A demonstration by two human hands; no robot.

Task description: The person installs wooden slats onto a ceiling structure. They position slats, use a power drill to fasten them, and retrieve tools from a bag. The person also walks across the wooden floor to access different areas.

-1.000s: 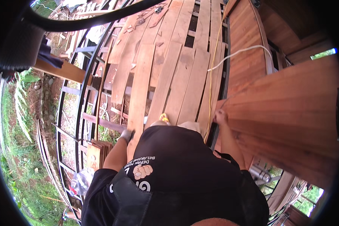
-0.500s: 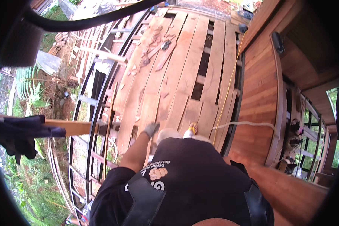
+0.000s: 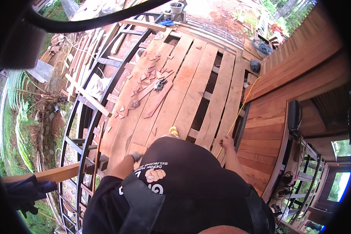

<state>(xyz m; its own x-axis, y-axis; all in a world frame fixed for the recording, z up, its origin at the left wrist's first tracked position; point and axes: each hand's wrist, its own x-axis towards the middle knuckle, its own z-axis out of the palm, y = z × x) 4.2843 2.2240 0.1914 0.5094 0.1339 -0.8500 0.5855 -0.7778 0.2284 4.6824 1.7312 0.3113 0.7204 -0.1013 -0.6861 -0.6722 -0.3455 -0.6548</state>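
My left hand (image 3: 136, 156), in a grey glove, hangs low beside my black shirt, over the deck boards (image 3: 183, 86). My body hides part of it, so its fingers cannot be made out. To the right, my bare right hand (image 3: 227, 142) has its fingers curled, and the yellow cord (image 3: 235, 119) runs directly under or through it. Whether the hand grips the cord cannot be told. One foot in a yellow sandal (image 3: 173, 130) rests on the boards ahead of me. Farther forward lie a pair of dark gloves (image 3: 160, 84) and a pointed wood offcut (image 3: 158, 103).
Dark gaps (image 3: 201, 113) open between boards on the right. Several triangular wood scraps (image 3: 147, 76) litter the left side. A black metal railing (image 3: 103, 96) borders the deck's left, and a wooden wall (image 3: 257, 146) its right. A grey bucket (image 3: 176, 7) stands at the far end.
I have moved forward along the deck, so the scraps and gloves are nearer. My right hand has come into view beside the cord. My left hand has drawn back beside my body.
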